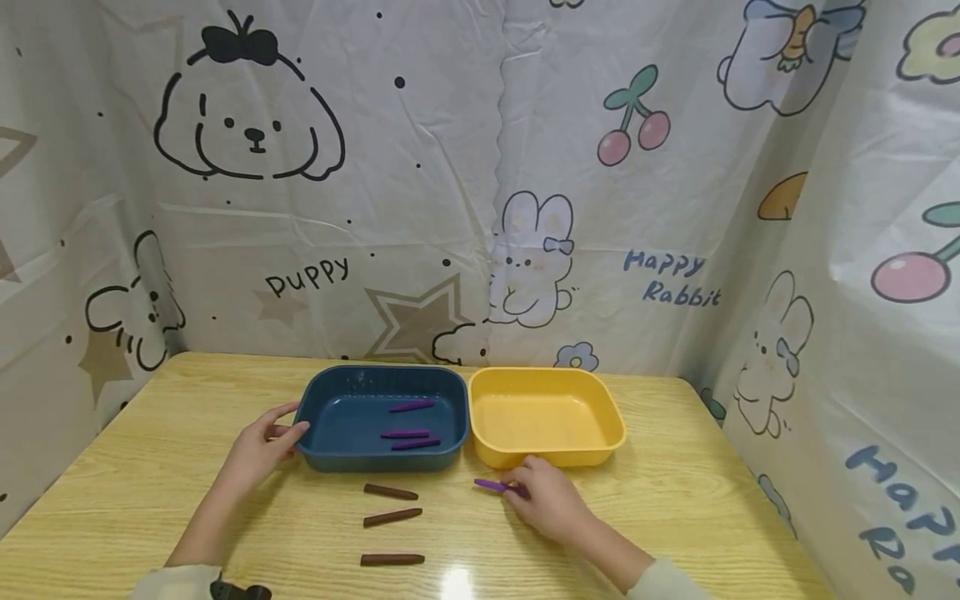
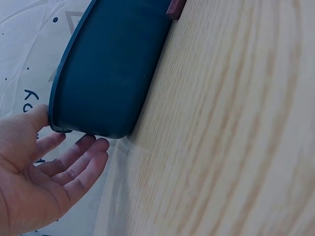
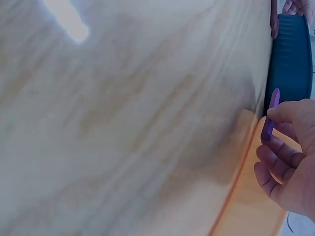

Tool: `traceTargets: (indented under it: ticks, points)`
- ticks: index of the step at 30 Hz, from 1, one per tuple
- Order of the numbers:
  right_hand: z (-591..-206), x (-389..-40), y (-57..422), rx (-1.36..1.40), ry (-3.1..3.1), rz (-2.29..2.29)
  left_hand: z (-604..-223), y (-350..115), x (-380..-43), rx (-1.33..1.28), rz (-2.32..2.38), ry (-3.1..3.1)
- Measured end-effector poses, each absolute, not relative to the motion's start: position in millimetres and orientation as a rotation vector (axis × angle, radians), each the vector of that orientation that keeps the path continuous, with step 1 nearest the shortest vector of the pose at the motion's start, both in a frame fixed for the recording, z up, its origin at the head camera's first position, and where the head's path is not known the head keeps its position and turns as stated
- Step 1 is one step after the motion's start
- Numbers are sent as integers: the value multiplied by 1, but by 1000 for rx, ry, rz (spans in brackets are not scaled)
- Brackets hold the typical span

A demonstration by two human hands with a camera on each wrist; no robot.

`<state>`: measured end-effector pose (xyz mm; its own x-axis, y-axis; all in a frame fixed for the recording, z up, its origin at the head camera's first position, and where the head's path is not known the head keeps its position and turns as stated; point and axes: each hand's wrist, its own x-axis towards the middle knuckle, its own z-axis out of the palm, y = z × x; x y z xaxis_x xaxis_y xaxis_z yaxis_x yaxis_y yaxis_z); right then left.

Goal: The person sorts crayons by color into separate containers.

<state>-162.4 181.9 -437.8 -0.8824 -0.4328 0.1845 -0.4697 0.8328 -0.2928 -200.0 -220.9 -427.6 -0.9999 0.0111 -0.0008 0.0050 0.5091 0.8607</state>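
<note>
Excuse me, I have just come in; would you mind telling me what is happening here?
A person's right hand pinches a purple crayon in front of the yellow tray, while the left hand holds the dark blue tray at its left end. Three more purple crayons lie inside that blue tray, and three brown crayons lie on the table before it.

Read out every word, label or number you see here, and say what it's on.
"PUPPY", on the back curtain.
"Happy Rabbit", also on the back curtain.
"Hap…" over "Ra…", cut off by the picture's edge, on the right-hand curtain.
Left wrist view: sideways letters behind the left hand, partly hidden, unreadable.
No lettering visible on the blue bin, yellow bin or crayons.
</note>
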Motion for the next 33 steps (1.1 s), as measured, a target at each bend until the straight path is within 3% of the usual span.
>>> traceTargets:
  ticks: [33]
  points:
    - [-385,-170,179,670,-2823,547,-426,-219,-199,11,1516,2733]
